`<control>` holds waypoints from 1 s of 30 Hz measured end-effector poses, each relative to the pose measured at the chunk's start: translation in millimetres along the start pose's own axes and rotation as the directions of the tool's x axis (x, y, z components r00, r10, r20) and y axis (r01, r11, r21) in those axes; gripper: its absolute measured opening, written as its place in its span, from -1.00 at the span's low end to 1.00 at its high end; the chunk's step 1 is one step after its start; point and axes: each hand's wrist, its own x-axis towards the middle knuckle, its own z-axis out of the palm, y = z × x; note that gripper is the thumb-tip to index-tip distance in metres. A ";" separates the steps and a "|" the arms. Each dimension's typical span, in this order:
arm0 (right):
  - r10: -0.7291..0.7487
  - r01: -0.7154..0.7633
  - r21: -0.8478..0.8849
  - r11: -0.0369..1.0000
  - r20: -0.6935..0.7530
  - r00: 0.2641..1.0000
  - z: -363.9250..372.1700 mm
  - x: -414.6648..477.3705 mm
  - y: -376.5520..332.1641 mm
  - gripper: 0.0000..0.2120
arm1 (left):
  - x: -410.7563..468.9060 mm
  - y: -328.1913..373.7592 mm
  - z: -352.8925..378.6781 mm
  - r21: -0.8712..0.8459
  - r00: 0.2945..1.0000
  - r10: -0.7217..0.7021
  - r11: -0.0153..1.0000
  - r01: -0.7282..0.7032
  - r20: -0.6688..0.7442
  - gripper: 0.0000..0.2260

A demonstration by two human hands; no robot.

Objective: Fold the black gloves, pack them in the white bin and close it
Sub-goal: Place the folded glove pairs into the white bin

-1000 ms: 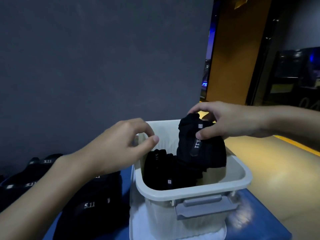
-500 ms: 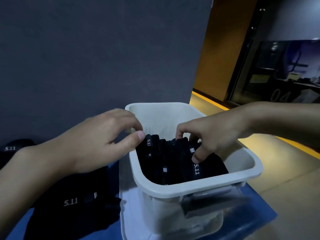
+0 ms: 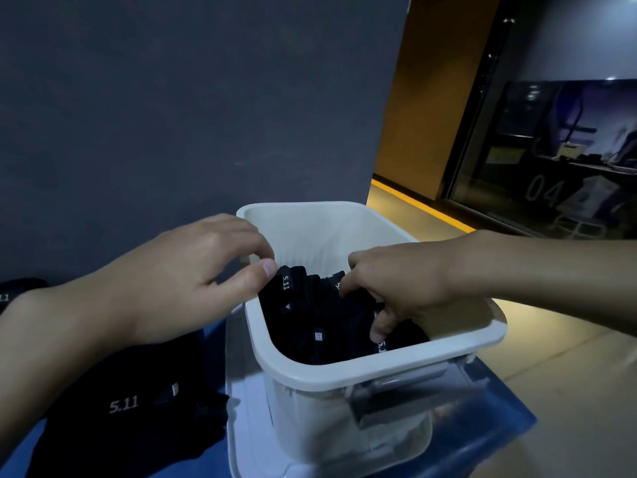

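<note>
Holding folded black gloves (image 3: 310, 326), white bin (image 3: 344, 370) sits on blue tabletop (image 3: 499, 419). R hand (image 3: 406, 288) fingers curl round one glove inside; L hand (image 3: 179, 270) fingers narrow at rim, grip unclear. Spare gloves (image 3: 131, 408) lie left, beside bin.

Dark grey wall (image 3: 172, 115): fills the background. Right of the wall: orange panel (image 3: 434, 98), then glass pane (image 3: 551, 150) marked "04". Below the wall: blue tabletop (image 3: 482, 443). At its right foot: yellow floor stripe (image 3: 424, 207).
</note>
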 end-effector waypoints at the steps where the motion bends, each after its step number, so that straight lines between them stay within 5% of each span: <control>1: 0.008 -0.009 0.030 1.000 0.017 1.000 1.0 1.7 0.1 -0.41 | 0.2 0.2 -0.3 -0.001 1.000 -0.001 1.000 0.001 -0.001 -0.59; 16: 0.052 -0.063 0.148 0.987 0.079 0.996 -0.1 6.1 -1.2 -0.18 | -3.7 1.9 -3.5 -0.043 1.000 -0.022 0.999 0.022 -0.002 -0.59; 26: 0.059 -0.031 0.339 0.940 -0.074 0.995 -29.5 -11.9 1.5 -0.21 | -15.9 3.5 -24.9 -0.111 0.995 -0.024 0.994 0.013 -0.101 -0.63; 30: 0.056 0.046 0.350 0.936 -0.274 0.960 -49.7 -16.6 -17.6 -0.38 | -34.4 -3.5 -44.3 -0.026 0.981 -0.145 0.989 0.143 -0.132 -0.76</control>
